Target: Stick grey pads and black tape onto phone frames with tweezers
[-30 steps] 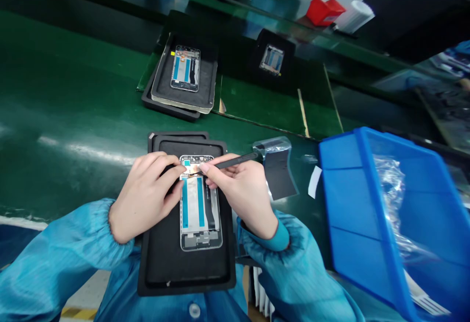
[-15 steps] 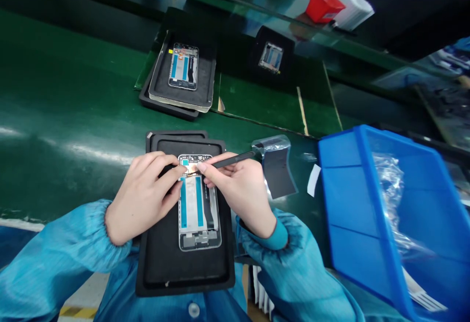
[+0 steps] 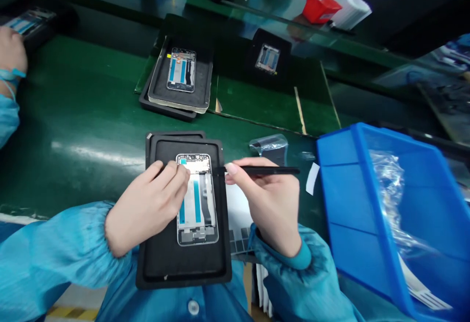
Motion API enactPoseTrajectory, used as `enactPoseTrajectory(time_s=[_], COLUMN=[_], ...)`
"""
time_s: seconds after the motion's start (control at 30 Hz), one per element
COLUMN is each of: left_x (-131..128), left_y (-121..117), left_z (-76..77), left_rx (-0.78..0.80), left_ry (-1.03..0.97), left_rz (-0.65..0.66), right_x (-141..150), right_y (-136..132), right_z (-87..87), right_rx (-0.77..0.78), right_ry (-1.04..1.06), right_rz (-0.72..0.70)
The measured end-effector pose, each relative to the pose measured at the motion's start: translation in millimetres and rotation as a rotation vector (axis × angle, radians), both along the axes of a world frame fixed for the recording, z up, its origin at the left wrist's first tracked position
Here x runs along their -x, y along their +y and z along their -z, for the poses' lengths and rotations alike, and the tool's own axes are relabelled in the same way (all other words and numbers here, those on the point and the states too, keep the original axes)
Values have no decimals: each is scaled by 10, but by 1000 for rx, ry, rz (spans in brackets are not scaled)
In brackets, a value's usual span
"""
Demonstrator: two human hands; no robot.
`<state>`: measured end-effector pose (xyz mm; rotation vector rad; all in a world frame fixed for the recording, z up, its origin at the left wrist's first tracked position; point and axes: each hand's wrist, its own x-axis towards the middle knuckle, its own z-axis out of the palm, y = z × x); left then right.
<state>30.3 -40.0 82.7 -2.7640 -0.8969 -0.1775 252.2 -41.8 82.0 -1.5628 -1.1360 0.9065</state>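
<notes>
An opened phone (image 3: 204, 199) with blue strips and a bare circuit board lies in a black tray (image 3: 157, 268). My left hand (image 3: 150, 204) reaches over the phone's left edge. Its fingers are bent and pressed together, tips on the upper part of the phone; what lies under them is hidden. My right hand (image 3: 270, 195) is closed in a pinch around a slim black hand tool (image 3: 273, 170). The tool is held nearly level, and its thin tip points left at the phone's upper right edge.
A blue bin (image 3: 341, 204) with clear plastic stands on the right. Beside it are a white strip (image 3: 312, 178) and a clear film pouch (image 3: 270, 145). Another phone (image 3: 181, 70) lies on stacked trays behind. A co-worker's hand (image 3: 12, 53) is at the far left.
My right hand has drawn back to the right with the black tool, off the circuit board. My left fingers have bunched closer together. A co-worker's arm and another tray have appeared at the left.
</notes>
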Motion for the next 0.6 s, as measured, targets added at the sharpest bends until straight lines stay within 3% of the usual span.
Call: enactPoseTrajectory(time_s=[0.07,0.2,0.27,0.33,0.43,0.53,0.6], left_x=[30,149,176,171,180,312,478], left_y=[-6,-97,-160,-193,-160,-62,18], left_z=[-25,35,100,148,125,-28,-166], left_rx=[30,178,340,451,460,470,472], left_ry=[-12,-144,-124,-102,-155,-223,-251], left_rz=[-97,-629,-783,-844,-871,-876,-919], right_x=[-106,-243,-242,-207,-153,-163,-219], right_y=[-143,-529,-704,-824,-874,-816,-789], right_z=[59,207,250,258,194,13,-170], right_rx=[-17,26,79,112,133,73,-58], right_ry=[30,91,144,209,272,238,221], right_rz=[52,91,50,10,-21,-67,-149])
